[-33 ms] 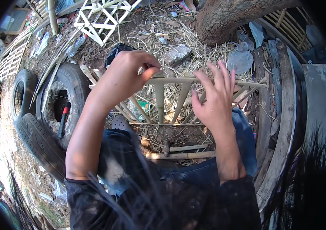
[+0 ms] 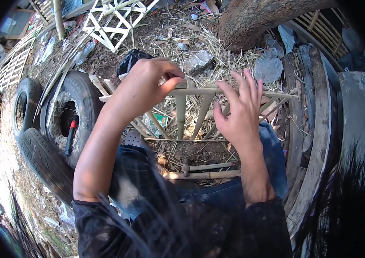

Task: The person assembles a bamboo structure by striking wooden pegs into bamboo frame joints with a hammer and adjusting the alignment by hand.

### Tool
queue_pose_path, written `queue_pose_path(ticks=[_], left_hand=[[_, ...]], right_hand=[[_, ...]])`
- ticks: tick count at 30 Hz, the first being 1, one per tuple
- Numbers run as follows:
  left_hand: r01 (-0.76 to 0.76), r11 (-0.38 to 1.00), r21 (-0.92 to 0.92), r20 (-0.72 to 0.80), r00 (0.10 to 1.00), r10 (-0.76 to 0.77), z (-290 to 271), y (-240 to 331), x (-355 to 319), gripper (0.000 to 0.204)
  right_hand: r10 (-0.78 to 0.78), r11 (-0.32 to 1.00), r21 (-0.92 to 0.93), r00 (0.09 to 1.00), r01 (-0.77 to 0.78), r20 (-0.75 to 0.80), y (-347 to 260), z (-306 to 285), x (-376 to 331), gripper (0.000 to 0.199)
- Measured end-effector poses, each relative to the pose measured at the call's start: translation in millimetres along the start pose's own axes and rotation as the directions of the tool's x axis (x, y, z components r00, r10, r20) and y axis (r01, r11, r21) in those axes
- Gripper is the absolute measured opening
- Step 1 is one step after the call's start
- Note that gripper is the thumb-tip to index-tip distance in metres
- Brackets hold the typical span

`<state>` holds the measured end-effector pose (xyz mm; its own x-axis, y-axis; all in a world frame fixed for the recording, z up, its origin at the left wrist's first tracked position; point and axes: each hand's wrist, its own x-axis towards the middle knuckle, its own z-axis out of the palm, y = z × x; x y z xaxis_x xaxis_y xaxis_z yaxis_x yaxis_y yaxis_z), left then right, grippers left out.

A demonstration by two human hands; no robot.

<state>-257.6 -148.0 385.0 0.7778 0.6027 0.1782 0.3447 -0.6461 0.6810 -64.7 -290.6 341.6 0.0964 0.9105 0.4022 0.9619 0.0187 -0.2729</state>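
1. Far left on the ground I see two old tyres lying side by side, and a red-handled tool rests in the hollow of the nearer one.
2. My left hand sits at the left end of the bamboo frame; its fingers are pinched shut on something small at the top rail, though I can't tell from this view whether it is a nail or a peg.
3. The frame stands upright in front of my knees, in the middle of the scene. Its top rail, several slats and a thin lower bar already hang together, so I judge the piece mostly assembled, with the joint under my left hand still being worked.
4. A hammer lies on the ground below the frame, near my lap, beside loose bamboo sticks; neither hand has it.
5. My right hand is open, fingers spread, braced flat against the rail and slats.
6. Farther back lie straw, a stone and a white lattice panel; a tree trunk rises at the far right, with curved planks crowding the right side.
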Motion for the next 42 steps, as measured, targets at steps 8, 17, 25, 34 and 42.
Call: queue_pose_path(ticks=[8,17,25,34,42], left_hand=[[-0.087,0.996,0.021,0.035,0.996,0.086,6.1,9.2,6.9,0.016],[-0.117,0.955,0.271,0.099,0.991,0.093,7.3,-5.5,-3.6,0.042],[-0.021,0.978,0.209,0.1,0.995,0.0,6.9,-17.3,-6.1,0.042],[-0.088,0.99,0.113,-0.027,0.995,0.092,19.5,-48.3,2.5,0.039],[0.035,0.975,0.22,-0.044,0.999,-0.026,27.4,-60.4,11.9,0.043]], right_hand=[[0.028,0.999,0.018,0.999,-0.028,0.016,0.8,-8.9,0.3,0.042],[0.023,0.999,0.031,1.0,-0.023,-0.02,5.1,2.1,12.0,0.031],[0.013,1.0,0.008,0.999,-0.013,-0.048,8.5,8.3,19.5,0.03],[0.006,0.998,-0.058,1.0,-0.007,-0.016,23.4,31.2,33.9,0.04],[-0.012,0.999,0.047,0.998,0.015,-0.063,28.6,33.2,-16.4,0.042]])
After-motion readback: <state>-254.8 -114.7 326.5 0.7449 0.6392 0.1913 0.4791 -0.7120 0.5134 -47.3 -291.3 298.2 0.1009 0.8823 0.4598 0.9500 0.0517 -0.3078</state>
